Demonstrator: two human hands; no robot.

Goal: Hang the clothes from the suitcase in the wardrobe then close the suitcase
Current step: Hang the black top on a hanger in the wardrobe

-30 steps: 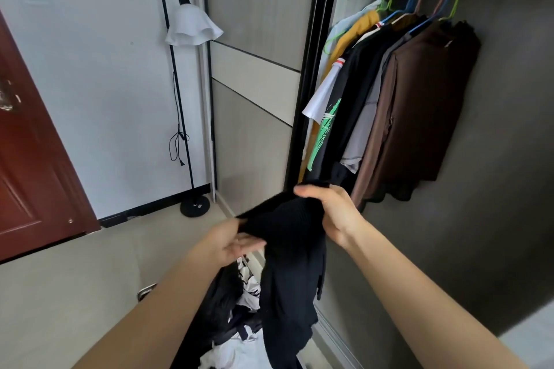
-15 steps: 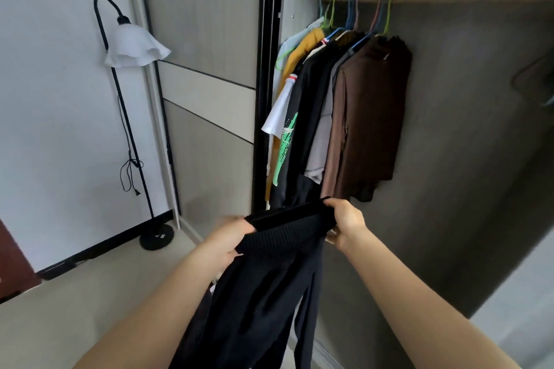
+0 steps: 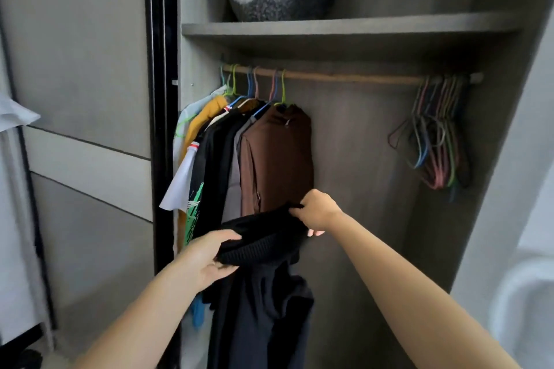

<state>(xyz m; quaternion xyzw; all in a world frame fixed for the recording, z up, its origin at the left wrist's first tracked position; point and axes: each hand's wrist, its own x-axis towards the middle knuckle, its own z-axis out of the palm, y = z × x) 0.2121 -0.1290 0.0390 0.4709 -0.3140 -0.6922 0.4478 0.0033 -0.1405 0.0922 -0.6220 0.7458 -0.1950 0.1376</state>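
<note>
The garment [image 3: 263, 302] is black, its band ribbed. Above the right grip [image 3: 317, 213] hangs a brown top [image 3: 278, 159]; further right, pink, blue and green hangers [image 3: 437, 141].

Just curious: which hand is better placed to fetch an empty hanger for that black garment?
Probably the right hand: the empty hangers bunch at the right end of the rail, on its side. The left hand also grips the black garment and could hold it.

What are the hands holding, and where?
A black garment, by its ribbed top edge: left hand at the left end, right hand pinching the right end.
</note>
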